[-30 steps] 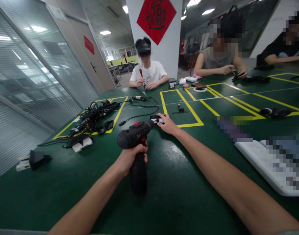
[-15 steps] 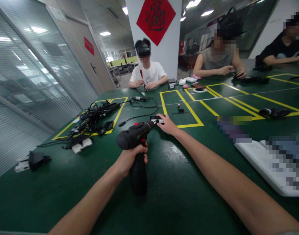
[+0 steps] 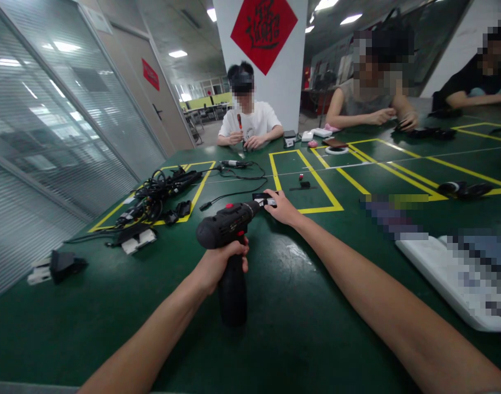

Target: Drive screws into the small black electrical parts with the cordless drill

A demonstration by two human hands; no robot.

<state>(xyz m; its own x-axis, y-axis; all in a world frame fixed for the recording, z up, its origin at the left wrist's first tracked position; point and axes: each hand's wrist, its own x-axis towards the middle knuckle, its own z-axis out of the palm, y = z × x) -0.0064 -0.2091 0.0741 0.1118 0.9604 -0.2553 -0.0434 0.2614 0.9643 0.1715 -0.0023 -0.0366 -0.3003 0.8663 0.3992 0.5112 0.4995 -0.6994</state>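
Note:
My left hand is wrapped round the grip of a black cordless drill with red buttons. The drill points away from me, and its tip meets a small black and white device on the green table. With its fingers bent over the right side of that device, my right hand holds it against the tabletop. The drill's chuck and my fingers hide part of the device, so the exact contact point cannot be made out.
Tangled black cables lie left, near a black and white part and a black adapter. A white tray stands right. Yellow tape marks the green table. Across it sits a person holding a screwdriver.
The whole view has shifted very slightly. Both hands, the drill and the device keep the same places relative to each other.

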